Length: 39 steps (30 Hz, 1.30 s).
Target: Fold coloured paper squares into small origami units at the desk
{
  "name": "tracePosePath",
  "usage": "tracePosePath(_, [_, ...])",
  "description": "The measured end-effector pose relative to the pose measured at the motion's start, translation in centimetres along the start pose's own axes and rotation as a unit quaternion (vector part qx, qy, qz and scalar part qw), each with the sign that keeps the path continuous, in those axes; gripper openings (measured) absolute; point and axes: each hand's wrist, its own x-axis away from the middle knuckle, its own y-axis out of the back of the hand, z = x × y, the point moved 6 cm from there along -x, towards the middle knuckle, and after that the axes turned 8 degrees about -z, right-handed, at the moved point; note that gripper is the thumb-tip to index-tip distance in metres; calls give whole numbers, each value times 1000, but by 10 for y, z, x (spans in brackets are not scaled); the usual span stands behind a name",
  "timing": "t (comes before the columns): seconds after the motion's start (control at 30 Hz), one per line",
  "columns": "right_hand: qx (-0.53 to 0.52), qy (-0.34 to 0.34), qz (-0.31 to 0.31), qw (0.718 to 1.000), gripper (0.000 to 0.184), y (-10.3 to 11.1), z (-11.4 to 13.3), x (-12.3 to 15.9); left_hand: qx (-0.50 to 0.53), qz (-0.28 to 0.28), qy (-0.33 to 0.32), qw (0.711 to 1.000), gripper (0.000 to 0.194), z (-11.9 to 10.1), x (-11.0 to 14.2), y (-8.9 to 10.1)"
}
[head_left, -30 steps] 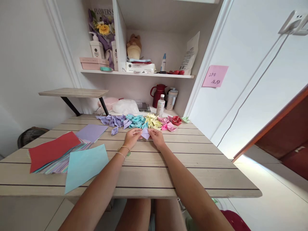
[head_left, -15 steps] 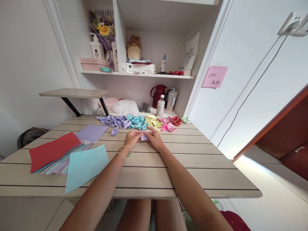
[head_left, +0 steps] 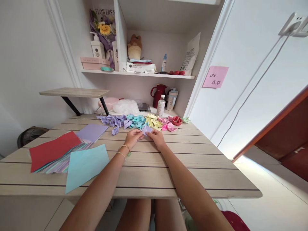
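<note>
A small folded piece of purple paper (head_left: 146, 130) is held up between my two hands near the middle of the table. My left hand (head_left: 133, 138) pinches its left edge, and my right hand (head_left: 157, 138) grips the right side with thumb and fingers. Just beyond lie folded paper pieces in colour groups: purple ones (head_left: 116, 121), blue ones (head_left: 137, 121), yellow ones (head_left: 153, 121) and pink ones (head_left: 169, 125). A single purple folded piece (head_left: 115, 131) lies apart, left of my left hand.
At the left, a fanned paper stack has a red sheet (head_left: 54, 150) on top, with a light blue sheet (head_left: 88, 165) and a purple sheet (head_left: 92, 132) beside it. A small raised shelf (head_left: 74, 92) stands at the back left. A clear bottle (head_left: 161, 106) and a red jug (head_left: 158, 97) stand behind.
The purple paper has been raised and now shows a pointed face between my hands. My right hand has shifted slightly right and its fingers have drawn down to the paper's edge.
</note>
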Motion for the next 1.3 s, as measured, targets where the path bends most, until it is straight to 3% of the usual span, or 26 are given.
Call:
tracePosePath(0.3, [-43, -44, 11, 998, 37, -4, 1, 4, 63, -23, -27, 997, 31, -9, 2, 3])
tracePosePath(0.5, [-105, -69, 14, 992, 36, -4, -1, 5, -52, 11, -65, 996, 33, -12, 6, -4])
tracePosePath(0.83, [-33, -12, 33, 999, 40, 0, 6, 1, -37, 10, -48, 998, 51, -15, 5, -1])
tracePosePath(1.3, [4, 31, 30, 999, 40, -3, 6, -1, -14, 3, -20, 1000, 40, -1, -4, 4])
